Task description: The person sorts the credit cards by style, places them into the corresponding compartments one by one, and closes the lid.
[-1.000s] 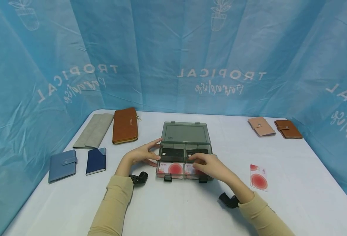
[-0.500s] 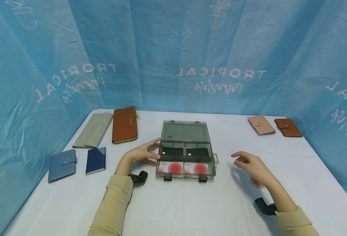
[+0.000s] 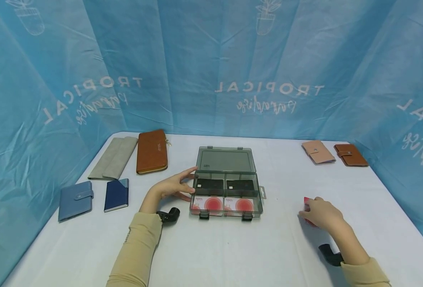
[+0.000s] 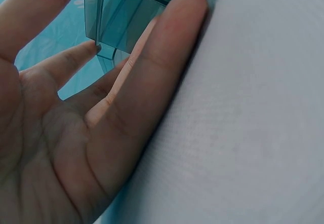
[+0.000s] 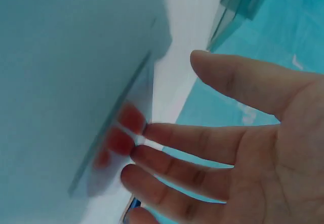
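My left hand [image 3: 172, 186] rests against the left side of a green see-through compartment box [image 3: 227, 153], fingers spread and fairly straight in the left wrist view. The box's lid lies back; black cards [image 3: 240, 185] are in the rear compartments, and red-and-white cards [image 3: 207, 203] in the front ones. Over on the right, my right hand [image 3: 323, 214] is above a loose red-and-white card [image 5: 120, 139] on the table. In the right wrist view its straight fingertips touch the card, while the thumb stands apart. Most of that card is hidden under the hand in the head view.
At left lie a grey wallet [image 3: 113, 158], a brown zip wallet [image 3: 152, 151], a blue wallet [image 3: 76, 201] and a dark blue card holder [image 3: 116, 195]. A pink wallet [image 3: 318, 151] and a brown wallet [image 3: 351, 155] sit at back right. Blue curtain [image 3: 211, 67] surrounds the white table.
My right hand has left the box's front right compartment and moved right, down to the loose card. My left hand has stayed against the box.
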Available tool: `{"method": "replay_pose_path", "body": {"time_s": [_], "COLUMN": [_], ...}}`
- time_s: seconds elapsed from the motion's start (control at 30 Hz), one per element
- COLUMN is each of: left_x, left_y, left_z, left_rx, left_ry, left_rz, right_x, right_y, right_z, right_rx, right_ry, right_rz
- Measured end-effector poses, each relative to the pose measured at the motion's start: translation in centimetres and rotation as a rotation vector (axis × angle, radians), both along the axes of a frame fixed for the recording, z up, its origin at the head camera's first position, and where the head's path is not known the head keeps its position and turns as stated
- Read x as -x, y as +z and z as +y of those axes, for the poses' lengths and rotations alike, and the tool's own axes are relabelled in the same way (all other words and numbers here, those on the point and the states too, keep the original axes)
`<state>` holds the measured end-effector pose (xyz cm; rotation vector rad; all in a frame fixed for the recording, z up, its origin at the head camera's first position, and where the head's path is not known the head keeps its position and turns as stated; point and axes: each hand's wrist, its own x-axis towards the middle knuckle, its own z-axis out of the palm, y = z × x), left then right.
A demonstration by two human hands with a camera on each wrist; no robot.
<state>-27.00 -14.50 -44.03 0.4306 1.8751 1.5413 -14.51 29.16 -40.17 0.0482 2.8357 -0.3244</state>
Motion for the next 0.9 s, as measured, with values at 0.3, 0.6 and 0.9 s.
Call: {"method": "replay_pose_path", "body": {"time_s": [0.3,0.6,0.9], "left_x": [0.1,0.0,0.1], "left_y": [-0.2,0.0,-0.2], "left_z": [0.0,0.1,0.0], "left_rx": [-0.008,-0.007,-0.006], "left_ry": [-0.007,-0.015,-0.002], "left_rz": [0.0,0.005,-0.007], "right_x": [2.7,5.9,7.4], "right_y": [-0.9,-1.0,-1.1], "right_z": [-2.3,-0.7,0.0], "right_rx": [0.03,0.206,0.03], "right_ry": [0.204,0.239,0.118], "right_rz": [0.092,0.101,0.11]}}
